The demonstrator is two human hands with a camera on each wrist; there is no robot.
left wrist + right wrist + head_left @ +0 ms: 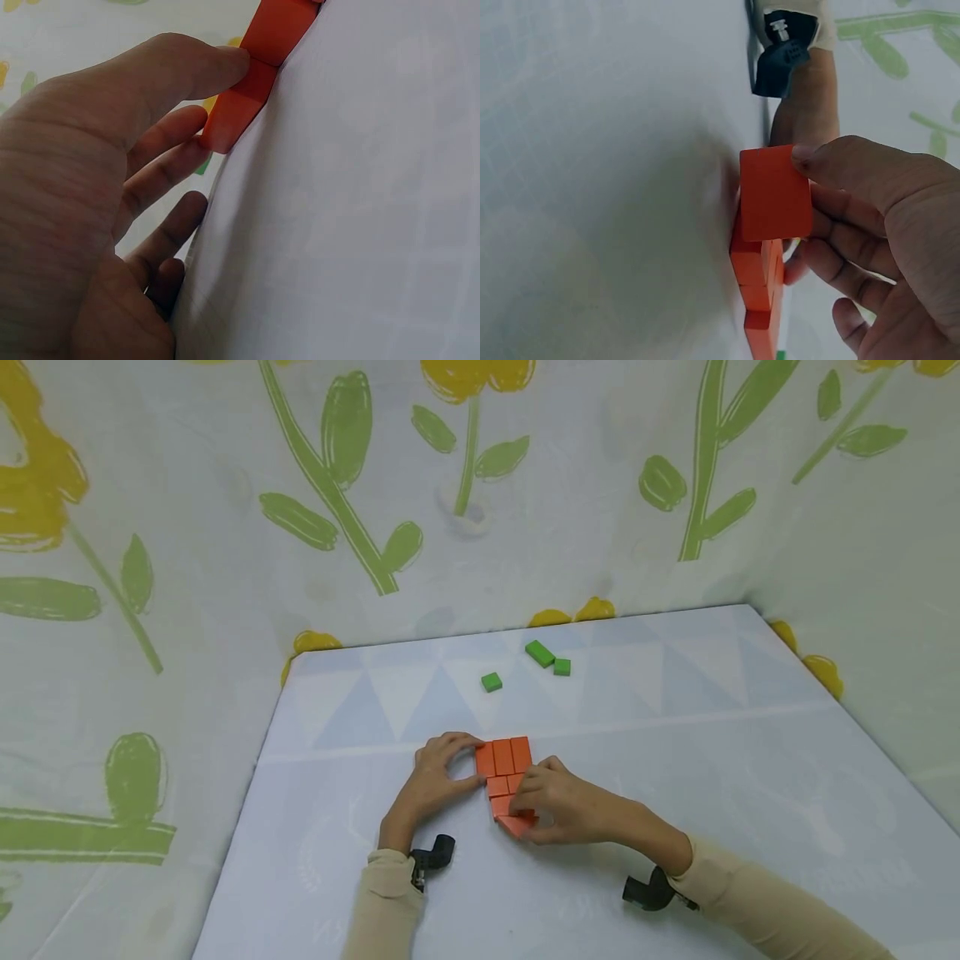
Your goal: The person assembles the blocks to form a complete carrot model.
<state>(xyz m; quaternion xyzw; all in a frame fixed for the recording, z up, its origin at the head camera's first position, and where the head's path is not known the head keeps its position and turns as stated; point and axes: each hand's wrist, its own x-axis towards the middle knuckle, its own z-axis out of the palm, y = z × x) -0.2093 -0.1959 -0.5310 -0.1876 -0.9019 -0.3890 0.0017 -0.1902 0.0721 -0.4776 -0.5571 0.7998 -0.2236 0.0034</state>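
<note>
A person in cream sleeves leans over the table [675, 760], which is covered with a pale cloth, and both hands work at a cluster of orange blocks [504, 758] lying flat near the middle, a little toward the person. The left hand [438, 777] curls against the cluster's left edge, thumb and fingertips pressing the side of the outer block, bracing the row without lifting anything. The right hand [558, 806] has one orange block [775, 193] pinched between thumb and fingers at the near end of the cluster; from the right wrist view it is tipped up on edge, just above or touching the blocks beneath, and I cannot tell which. The hands sit close together, the orange pieces between them. These blocks look rigid, light and smooth-faced with crisp corners, so they should slide readily on the cloth and shift if nudged; a pinch across the two short sides seems the surest hold, and keeping the neighbours steadied seems wise. Farther back on the table, well apart from the hands, lie three small green blocks [539, 653], two of them touching and one alone to their left. Cloth printed with yellow flowers and green leaves [345, 427] hangs round the table.
</note>
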